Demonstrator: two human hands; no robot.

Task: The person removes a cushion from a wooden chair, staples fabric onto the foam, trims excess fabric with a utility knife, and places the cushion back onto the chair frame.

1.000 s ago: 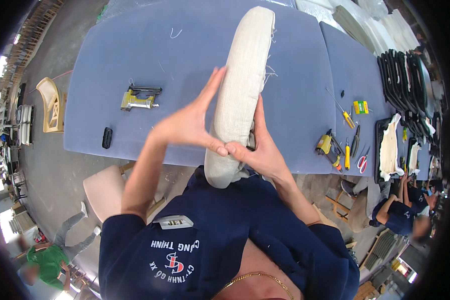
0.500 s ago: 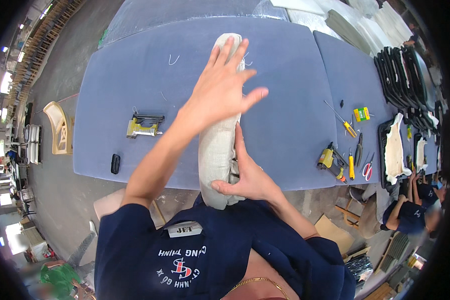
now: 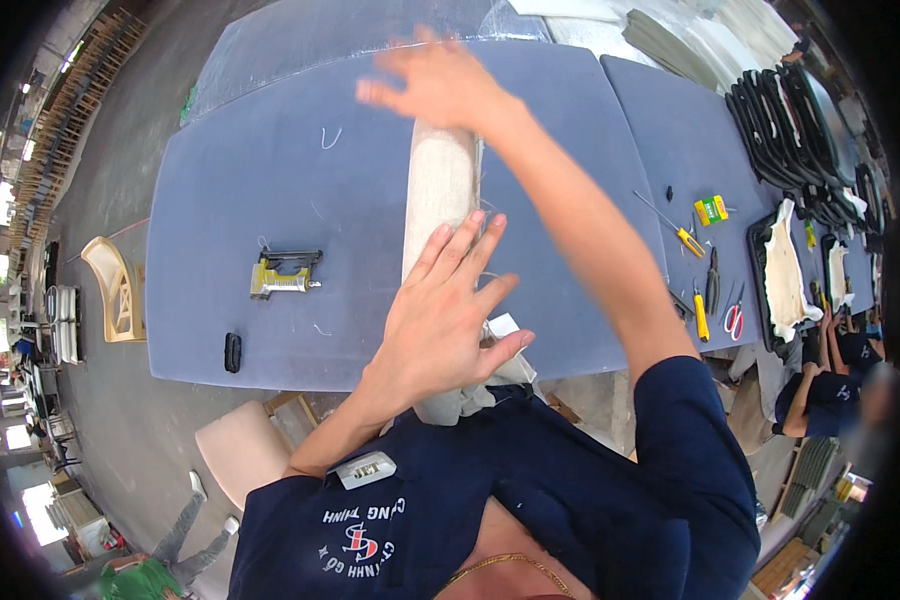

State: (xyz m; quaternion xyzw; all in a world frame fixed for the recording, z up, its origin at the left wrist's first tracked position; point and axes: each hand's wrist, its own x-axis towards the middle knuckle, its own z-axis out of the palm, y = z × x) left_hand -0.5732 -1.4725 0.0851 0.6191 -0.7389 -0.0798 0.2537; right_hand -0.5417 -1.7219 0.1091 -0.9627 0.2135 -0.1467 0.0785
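A long beige fabric-covered cushion [image 3: 438,180] stands on its narrow side on the blue padded table [image 3: 240,190], its near end against my shirt. My left hand [image 3: 450,310] lies on the near half of the cushion, fingers outstretched and thumb out to the right. Over the far end is my right hand [image 3: 435,85], smeared by motion, its fingers spread and pointing left. My right wrist covers that end, so I cannot tell whether the hand touches it. Loose fabric and a white tag [image 3: 502,326] show at the cushion's near right side.
A staple gun [image 3: 285,273] and a small black object [image 3: 232,352] lie to the left. At right are a screwdriver [image 3: 688,240], pliers [image 3: 713,283], a yellow cutter [image 3: 701,315], scissors [image 3: 734,318] and stacked black-backed panels [image 3: 790,125]. Co-workers [image 3: 830,390] stand at far right.
My left hand has come back from the far end to the near half. My right hand has let go of the near right side and swung out over the far end.
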